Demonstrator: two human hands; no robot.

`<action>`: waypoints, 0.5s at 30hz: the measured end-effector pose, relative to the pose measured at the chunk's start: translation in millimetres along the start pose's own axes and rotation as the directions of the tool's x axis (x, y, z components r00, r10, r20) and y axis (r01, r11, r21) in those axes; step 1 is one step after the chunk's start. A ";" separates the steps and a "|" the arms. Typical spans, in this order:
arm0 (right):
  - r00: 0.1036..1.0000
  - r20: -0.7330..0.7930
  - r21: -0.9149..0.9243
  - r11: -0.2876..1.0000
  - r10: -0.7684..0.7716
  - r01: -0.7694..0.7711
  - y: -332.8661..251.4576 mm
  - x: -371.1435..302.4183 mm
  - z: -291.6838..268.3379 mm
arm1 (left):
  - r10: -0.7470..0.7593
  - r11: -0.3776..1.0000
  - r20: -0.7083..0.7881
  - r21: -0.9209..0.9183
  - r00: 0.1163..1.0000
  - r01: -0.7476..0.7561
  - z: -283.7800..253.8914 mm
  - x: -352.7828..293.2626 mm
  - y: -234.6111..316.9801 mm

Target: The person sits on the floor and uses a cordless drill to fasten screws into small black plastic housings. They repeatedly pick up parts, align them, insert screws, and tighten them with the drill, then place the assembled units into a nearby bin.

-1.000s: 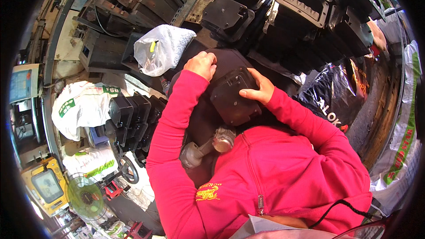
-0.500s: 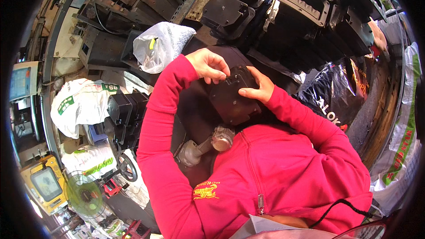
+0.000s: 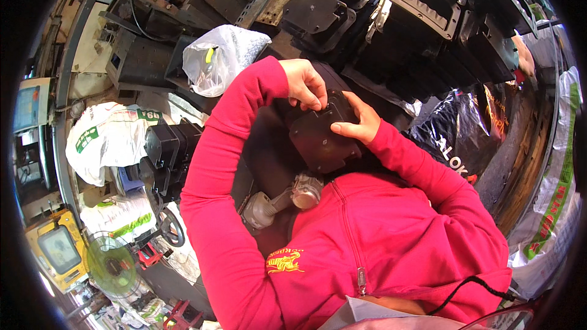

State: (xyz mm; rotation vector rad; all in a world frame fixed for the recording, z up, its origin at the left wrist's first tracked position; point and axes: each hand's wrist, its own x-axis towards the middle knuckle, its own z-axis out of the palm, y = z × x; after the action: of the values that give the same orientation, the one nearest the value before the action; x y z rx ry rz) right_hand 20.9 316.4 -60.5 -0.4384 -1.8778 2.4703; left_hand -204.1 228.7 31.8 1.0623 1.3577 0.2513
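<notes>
A black metal box-like housing (image 3: 321, 142) with small screws on its plate is held up in front of my chest. My right hand (image 3: 362, 121) grips its right edge, thumb on the near face and fingers over the far side. At its upper left, my left hand (image 3: 306, 85) has thumb and forefinger pinched together against the plate. Whatever lies between those fingertips is too small to make out. Below the housing, beside my jacket, is a grey cast-metal piece (image 3: 263, 209) with a rounded end.
A clear plastic bag (image 3: 214, 64) of small parts lies beyond my left arm. Several black housings (image 3: 422, 6) are stacked at the far right, near a shiny black bag (image 3: 446, 137). More black housings (image 3: 168, 146), white sacks (image 3: 110, 137) and a fan (image 3: 112, 267) stand at left.
My left hand has shifted slightly right, its fingertips now pressed closer to the housing's top corner. My right hand keeps its grip, and the view has moved a little.
</notes>
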 end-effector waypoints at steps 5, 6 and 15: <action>1.000 -0.007 0.013 1.000 -0.004 0.004 -0.5 -0.3 0.3 | -0.123 0.971 -0.106 0.195 0.987 0.142 7.7 -2.1 23.7; 1.000 -0.011 -0.020 1.000 -0.004 0.004 0.0 -0.3 0.0 | -0.147 0.951 -0.142 0.251 0.979 0.179 10.7 -3.8 29.3; 1.000 -0.010 -0.085 0.996 -0.026 0.025 3.8 -0.9 -0.3 | -0.059 0.642 -0.559 0.613 0.827 0.460 59.8 -10.0 47.8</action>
State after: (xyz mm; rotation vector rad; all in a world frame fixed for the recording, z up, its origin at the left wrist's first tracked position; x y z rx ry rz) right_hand 22.5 315.5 -64.1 -0.4255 -1.9768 2.3743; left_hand -134.9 219.5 64.8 1.4875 2.1745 -0.3224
